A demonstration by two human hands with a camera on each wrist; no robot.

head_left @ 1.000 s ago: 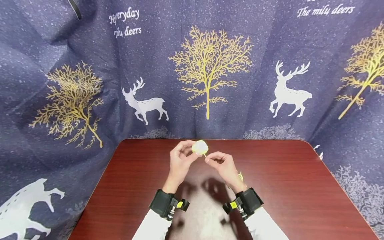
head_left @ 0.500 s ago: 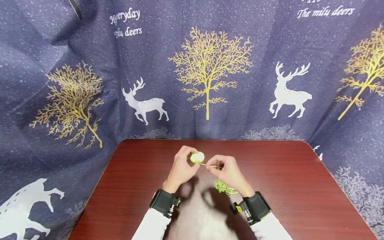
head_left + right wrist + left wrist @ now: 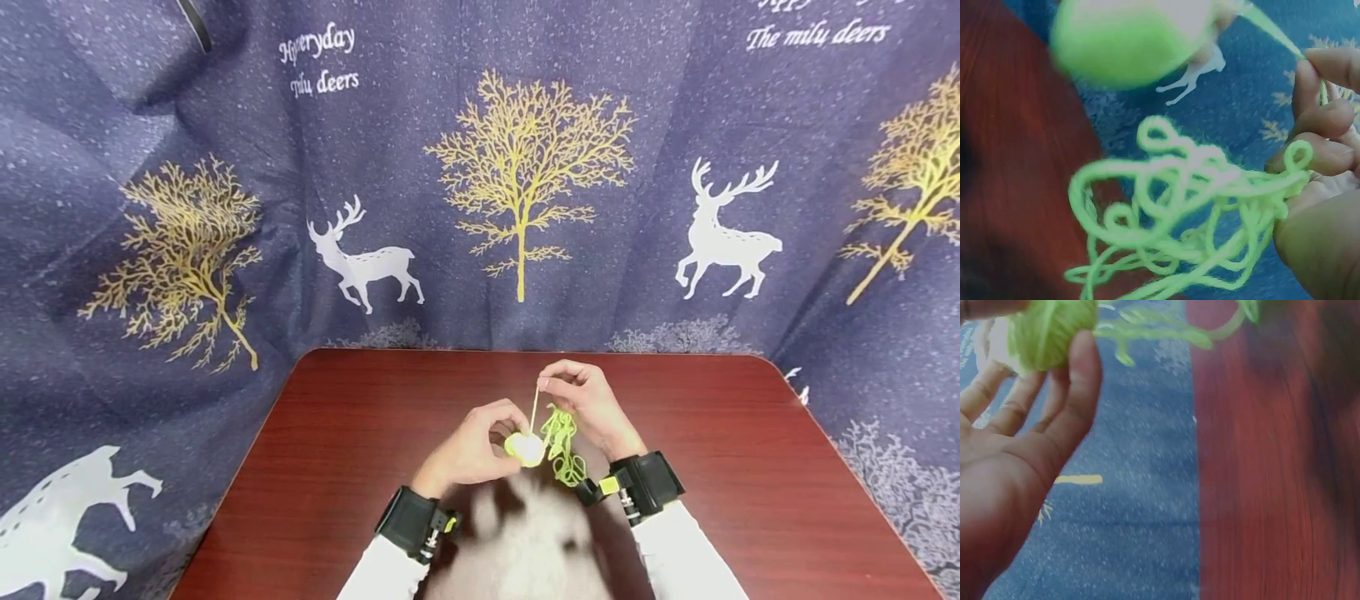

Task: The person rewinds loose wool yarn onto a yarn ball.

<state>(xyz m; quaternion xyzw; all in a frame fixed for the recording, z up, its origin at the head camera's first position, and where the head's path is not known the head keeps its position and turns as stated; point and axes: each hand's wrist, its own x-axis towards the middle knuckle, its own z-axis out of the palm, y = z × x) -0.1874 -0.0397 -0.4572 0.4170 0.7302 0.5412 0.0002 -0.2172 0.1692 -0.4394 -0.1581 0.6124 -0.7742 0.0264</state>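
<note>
A small ball of light green yarn [image 3: 527, 450] sits in the curled fingers of my left hand [image 3: 474, 446], above the table. From it a taut strand [image 3: 535, 410] runs up to my right hand [image 3: 588, 404], which pinches it between thumb and forefinger. Loose, tangled yarn [image 3: 561, 442] dangles below the right hand. In the left wrist view the fingertips [image 3: 1085, 353] press on the yarn ball [image 3: 1050, 331], partly cut off by the frame. Close up in the right wrist view, the tangle [image 3: 1179, 187] forms many loops beside the palm, and the ball [image 3: 1129, 44] is blurred.
Beneath both hands lies a reddish-brown wooden table [image 3: 337, 433] with rounded far corners. A blue curtain [image 3: 480, 325] printed with deer and trees hangs behind and beside it. Each wrist wears a black band [image 3: 408, 523] with a small camera.
The left hand has carried the ball rightward and nearer. My right hand has swung farther away above it, the strand now upright between them. The loose tangle has come more fully into sight.
</note>
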